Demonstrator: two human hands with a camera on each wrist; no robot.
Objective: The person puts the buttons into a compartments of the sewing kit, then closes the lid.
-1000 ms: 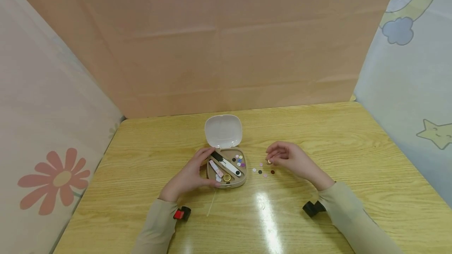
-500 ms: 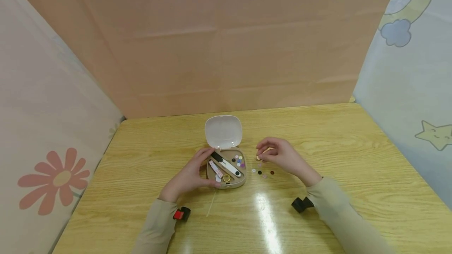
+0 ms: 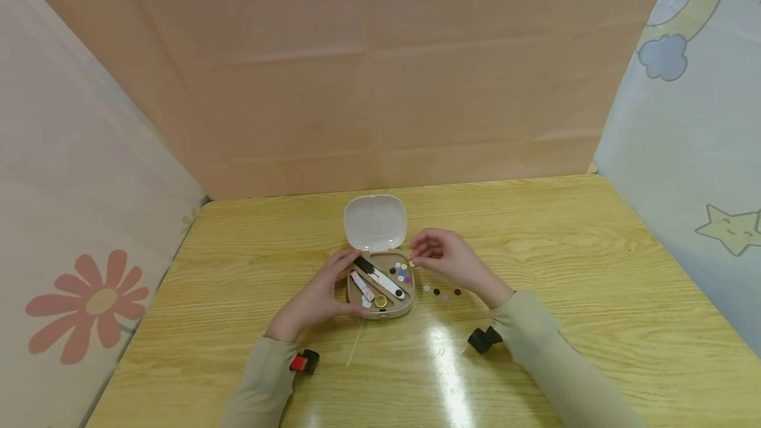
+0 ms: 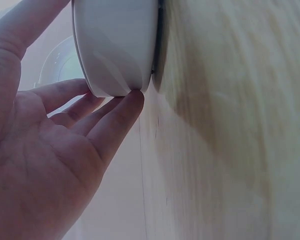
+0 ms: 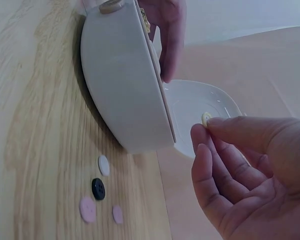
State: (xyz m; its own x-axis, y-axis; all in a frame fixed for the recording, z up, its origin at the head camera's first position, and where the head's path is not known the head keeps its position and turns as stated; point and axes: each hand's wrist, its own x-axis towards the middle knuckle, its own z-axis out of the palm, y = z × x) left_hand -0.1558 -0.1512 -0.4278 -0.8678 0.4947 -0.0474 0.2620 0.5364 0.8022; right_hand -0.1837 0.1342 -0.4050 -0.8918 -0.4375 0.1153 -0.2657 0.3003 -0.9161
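Note:
A small beige sewing box [image 3: 399, 312] sits on the table, its white lid [image 3: 376, 223] raised at the back. My left hand [image 3: 318, 296] grips the box's left side, thumb at the front and fingers at the back. Between thumb and index finger, my right hand [image 5: 260, 165] pinches a small yellow button [image 5: 206, 119] over the box's right edge. Several coloured buttons [image 3: 402, 272] lie in the right compartment. A white tool with a black end [image 3: 386, 283] lies diagonally in the middle, beside a pink-and-white strip [image 3: 362, 285] and a gold round piece [image 3: 381, 301].
Right of the box, loose buttons lie on the table: a white button [image 5: 104, 165], a black button [image 5: 98, 189], two pink buttons [image 5: 88, 209] and a dark red button [image 3: 457, 292]. A thin pale stick [image 3: 355, 343] lies in front of the box. Cloth panels surround the table.
My right hand has moved left with the yellow button, from above the loose buttons to the box's right edge. The left hand stays on the box.

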